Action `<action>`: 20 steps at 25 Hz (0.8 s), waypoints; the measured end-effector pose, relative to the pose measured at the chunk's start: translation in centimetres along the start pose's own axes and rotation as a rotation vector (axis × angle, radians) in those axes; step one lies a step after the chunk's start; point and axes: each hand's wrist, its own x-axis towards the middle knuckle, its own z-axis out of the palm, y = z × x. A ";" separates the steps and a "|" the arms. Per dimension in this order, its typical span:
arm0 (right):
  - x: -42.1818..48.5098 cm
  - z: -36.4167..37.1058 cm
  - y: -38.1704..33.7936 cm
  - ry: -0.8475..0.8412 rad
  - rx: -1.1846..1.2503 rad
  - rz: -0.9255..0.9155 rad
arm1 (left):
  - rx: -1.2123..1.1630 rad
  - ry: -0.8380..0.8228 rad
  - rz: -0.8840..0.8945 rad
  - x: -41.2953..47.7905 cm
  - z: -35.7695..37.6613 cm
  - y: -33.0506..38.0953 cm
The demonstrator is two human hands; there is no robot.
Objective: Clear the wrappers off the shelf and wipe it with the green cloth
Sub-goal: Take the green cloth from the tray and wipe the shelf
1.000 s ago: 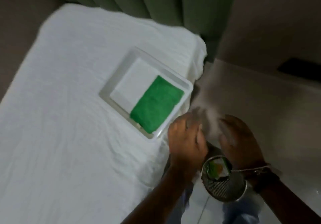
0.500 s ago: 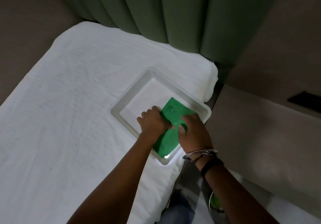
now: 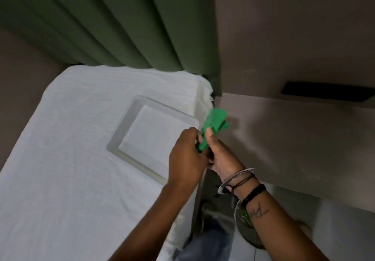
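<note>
Pinching green cloth (image 3: 215,123), both hands' fingers (image 3: 209,134) closed.

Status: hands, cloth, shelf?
Left hand and right hand both gripping green cloth, lifted off tray. Shelf bare, no wrappers, unwiped.

Both forearms reach forward, hands meeting mid-frame. The left hand (image 3: 187,155) shows its back, fingers (image 3: 193,134) curled inward. The right hand (image 3: 220,153) is closed in a grip, thumb up, bracelets on its wrist.
</note>
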 end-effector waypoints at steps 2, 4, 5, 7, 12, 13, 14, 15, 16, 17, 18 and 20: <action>-1.4 -4.6 0.0 0.133 0.219 -0.005 | -0.041 -0.008 0.028 -2.0 4.4 3.7; -2.8 -9.7 1.1 0.298 0.304 0.004 | -0.164 0.028 -0.007 -3.1 8.7 6.0; -3.5 -12.1 2.2 0.362 0.330 0.036 | -0.194 0.045 -0.019 -3.7 11.0 6.8; -4.5 -16.2 4.7 0.448 0.394 0.147 | -0.209 -0.013 -0.015 -5.2 15.1 8.4; -4.7 -24.9 8.0 0.453 0.643 0.225 | -0.156 -0.305 0.281 -8.4 24.3 10.7; -4.4 -26.8 8.8 0.484 0.674 0.234 | -0.159 -0.332 0.303 -8.9 26.0 10.5; -3.9 -28.7 9.6 0.539 0.704 0.233 | -0.172 -0.351 0.304 -9.2 27.5 10.2; -3.5 -30.3 10.4 0.631 0.658 0.247 | -0.175 -0.361 0.302 -9.4 28.8 9.4; -3.1 -31.9 10.8 0.753 0.492 0.272 | -0.156 -0.365 0.303 -9.7 29.8 8.5; -2.7 -33.4 11.1 0.859 0.242 0.282 | -0.116 -0.382 0.293 -10.0 30.4 7.3; -2.3 -35.2 11.4 0.937 -0.022 0.271 | -0.082 -0.403 0.267 -10.5 30.7 5.9; -2.2 -38.0 11.4 1.052 -0.420 0.282 | -0.071 -0.389 0.147 -11.8 30.7 2.5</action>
